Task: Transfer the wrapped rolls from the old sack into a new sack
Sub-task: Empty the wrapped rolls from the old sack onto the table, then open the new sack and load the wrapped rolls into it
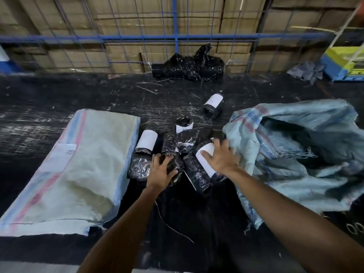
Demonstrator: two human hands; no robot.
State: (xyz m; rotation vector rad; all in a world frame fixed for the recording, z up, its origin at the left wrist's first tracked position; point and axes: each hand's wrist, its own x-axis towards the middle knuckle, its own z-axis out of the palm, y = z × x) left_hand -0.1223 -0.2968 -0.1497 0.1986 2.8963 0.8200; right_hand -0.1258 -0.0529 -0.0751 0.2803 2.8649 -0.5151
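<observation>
Black wrapped rolls [177,152] w/ white labels lie in a pile betw. the flat new sack [74,170] & crumpled open old sack [295,150]; one roll [213,107] lies apart.

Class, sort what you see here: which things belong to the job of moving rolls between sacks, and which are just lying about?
Part of the job:
wrapped rolls
old sack
new sack
left hand
right hand

Lying about:
black plastic bundle
grey rag
yellow and blue box
loose string
</observation>
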